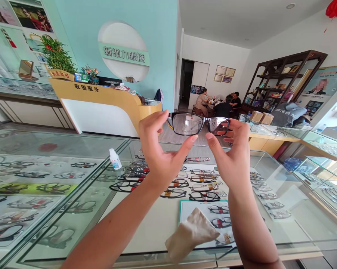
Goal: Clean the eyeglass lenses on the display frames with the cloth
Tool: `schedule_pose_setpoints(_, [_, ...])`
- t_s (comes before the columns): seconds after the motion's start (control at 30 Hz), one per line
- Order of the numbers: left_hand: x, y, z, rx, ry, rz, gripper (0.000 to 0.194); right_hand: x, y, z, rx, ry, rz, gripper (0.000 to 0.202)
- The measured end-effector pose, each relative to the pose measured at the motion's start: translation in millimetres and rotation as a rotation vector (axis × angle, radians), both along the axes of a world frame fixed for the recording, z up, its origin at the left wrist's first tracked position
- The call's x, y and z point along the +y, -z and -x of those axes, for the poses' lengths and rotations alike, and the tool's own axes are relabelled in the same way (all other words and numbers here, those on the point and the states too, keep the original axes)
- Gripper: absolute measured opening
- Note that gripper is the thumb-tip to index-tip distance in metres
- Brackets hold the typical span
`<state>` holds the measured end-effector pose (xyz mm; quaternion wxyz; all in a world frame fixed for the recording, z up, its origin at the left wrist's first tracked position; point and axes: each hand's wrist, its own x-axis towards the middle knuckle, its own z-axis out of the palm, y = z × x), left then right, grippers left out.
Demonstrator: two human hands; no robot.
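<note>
A pair of black-framed eyeglasses (187,123) is held up in front of me, above the glass display counter. My left hand (164,149) grips it at the left end, fingers at the hinge and thumb below the left lens. On the other side my right hand (231,149) pinches the right end, with its thumb under the right lens and fingers partly behind it. A crumpled beige cloth (192,233) lies on the counter glass below my hands. To the left stands a small white spray bottle (115,160) with a blue label.
Rows of eyeglasses (203,196) lie inside the glass display counter (140,228). More glass cases flank it on both sides. Beyond are a wooden cashier desk (101,98), several people seated around a table, and a dark shelf unit (280,76).
</note>
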<state>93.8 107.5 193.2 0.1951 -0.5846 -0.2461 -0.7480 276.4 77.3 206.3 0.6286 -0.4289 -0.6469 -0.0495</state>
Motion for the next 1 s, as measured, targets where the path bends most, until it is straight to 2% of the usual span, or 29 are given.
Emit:
schedule_pose_setpoints(0.2, [4.3, 3.2, 0.2, 0.017, -0.017, -0.001, 0.071, 0.4, -0.1, 0.2, -0.005, 0.016, -0.008, 0.055])
schedule_pose_setpoints(0.5, [4.1, 0.4, -1.0, 0.020, 0.046, -0.059, 0.070, 0.9, 0.2, -0.7, -0.018, 0.042, -0.011, 0.057])
schedule_pose_setpoints(0.63, [4.3, 1.9, -1.4, 0.007, 0.050, -0.009, 0.063, 0.0, -0.4, -0.1, -0.015, 0.057, -0.011, 0.058])
schedule_pose_setpoints(0.77, [6.8, 6.0, -1.3, 0.006, 0.052, 0.055, 0.072, -2.4, -1.6, 0.8, -0.010, 0.075, -0.025, 0.059])
schedule_pose_setpoints(1.0, [23.5, 6.5, 13.2, 0.021, 0.198, 0.204, 0.071, -2.9, -1.0, -2.0, -0.063, 0.015, -0.118, 0.060])
